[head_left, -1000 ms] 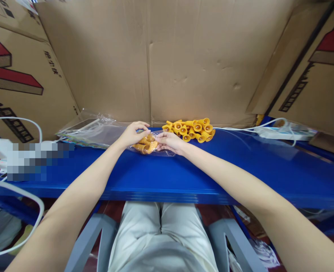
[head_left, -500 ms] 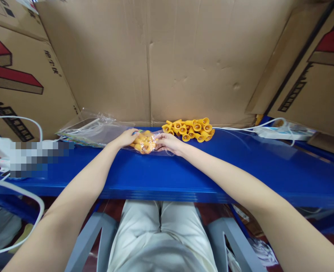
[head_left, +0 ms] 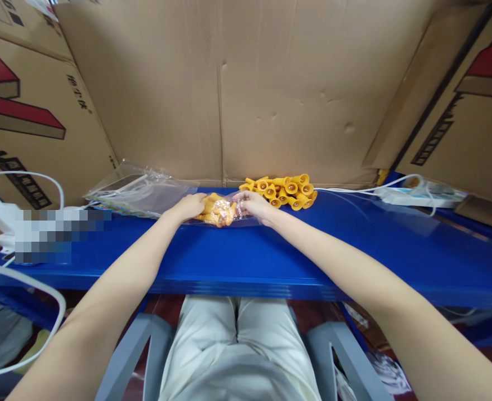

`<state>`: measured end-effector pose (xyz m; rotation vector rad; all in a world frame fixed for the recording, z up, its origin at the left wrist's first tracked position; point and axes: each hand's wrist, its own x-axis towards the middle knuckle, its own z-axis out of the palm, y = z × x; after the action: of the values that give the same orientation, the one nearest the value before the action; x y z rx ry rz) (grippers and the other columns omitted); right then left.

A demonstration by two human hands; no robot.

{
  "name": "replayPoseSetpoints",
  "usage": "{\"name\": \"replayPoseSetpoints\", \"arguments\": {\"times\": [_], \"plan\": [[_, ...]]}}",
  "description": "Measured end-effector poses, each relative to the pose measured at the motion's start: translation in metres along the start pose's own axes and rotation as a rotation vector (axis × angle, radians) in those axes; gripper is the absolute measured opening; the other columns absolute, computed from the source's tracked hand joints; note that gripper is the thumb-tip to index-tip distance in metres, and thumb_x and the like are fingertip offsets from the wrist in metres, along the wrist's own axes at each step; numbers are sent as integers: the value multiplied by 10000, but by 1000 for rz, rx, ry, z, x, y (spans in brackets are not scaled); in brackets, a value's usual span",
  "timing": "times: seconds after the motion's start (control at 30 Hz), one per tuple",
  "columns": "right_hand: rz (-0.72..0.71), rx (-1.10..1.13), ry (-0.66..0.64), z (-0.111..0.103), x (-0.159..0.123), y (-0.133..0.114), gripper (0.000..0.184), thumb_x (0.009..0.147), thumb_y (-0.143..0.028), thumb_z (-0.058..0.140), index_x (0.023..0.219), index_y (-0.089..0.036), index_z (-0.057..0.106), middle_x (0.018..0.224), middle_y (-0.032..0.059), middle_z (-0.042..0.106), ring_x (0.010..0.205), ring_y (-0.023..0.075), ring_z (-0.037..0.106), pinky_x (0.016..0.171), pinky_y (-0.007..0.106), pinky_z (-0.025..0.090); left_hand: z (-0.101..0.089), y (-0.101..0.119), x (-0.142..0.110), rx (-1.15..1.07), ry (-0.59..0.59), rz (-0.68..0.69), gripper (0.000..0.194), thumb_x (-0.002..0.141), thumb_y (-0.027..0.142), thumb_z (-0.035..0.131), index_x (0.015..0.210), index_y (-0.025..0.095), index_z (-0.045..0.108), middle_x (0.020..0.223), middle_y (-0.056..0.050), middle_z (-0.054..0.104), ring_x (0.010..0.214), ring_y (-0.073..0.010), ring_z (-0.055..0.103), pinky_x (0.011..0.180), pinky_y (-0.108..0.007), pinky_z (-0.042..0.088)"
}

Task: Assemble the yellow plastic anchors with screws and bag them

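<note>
Black Chinese characters (head_left: 27, 182), too blurred to read surely, and red block-shaped graphics (head_left: 20, 114) mark a brown cardboard box (head_left: 68, 147). On a flat blue desk (head_left: 246, 253), the left hand (head_left: 191, 206) closes around one end of a clear plastic bag (head_left: 246, 221) of yellow funnel-shaped pieces (head_left: 216, 209); the right hand (head_left: 253, 206) pinches the other.

We've got both forearms (head_left: 137, 262) stretched forward, angled inward; left hand (head_left: 191, 206) curled, right hand (head_left: 253, 205) opposite, fingers (head_left: 241, 195) bent.
</note>
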<state>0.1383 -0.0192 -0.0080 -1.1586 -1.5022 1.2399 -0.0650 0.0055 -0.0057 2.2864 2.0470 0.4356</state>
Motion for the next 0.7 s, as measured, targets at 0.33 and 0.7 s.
{"name": "replayPoseSetpoints", "arguments": {"times": [0.33, 0.7], "plan": [[-171, -226, -122, -22, 1, -12, 365, 836, -448, 581, 633, -145, 561, 649, 17, 588, 530, 81, 496, 536, 224, 379, -5, 22, -18, 166, 8, -40, 537, 818, 141, 398, 1333, 250, 504, 1380, -90, 516, 1253, -300, 483, 1027, -512, 359], [-379, -882, 21, -44, 7, -17, 119, 760, -165, 590, 643, -146, 600, 703, 30, 629, 695, 145, 570, 677, 269, 410, -16, 35, -29, 354, -37, -4, 443, 820, 311, 450, 1195, 164, 634, 1330, -140, 555, 1362, -358, 307, 1091, -624, 66]]}}
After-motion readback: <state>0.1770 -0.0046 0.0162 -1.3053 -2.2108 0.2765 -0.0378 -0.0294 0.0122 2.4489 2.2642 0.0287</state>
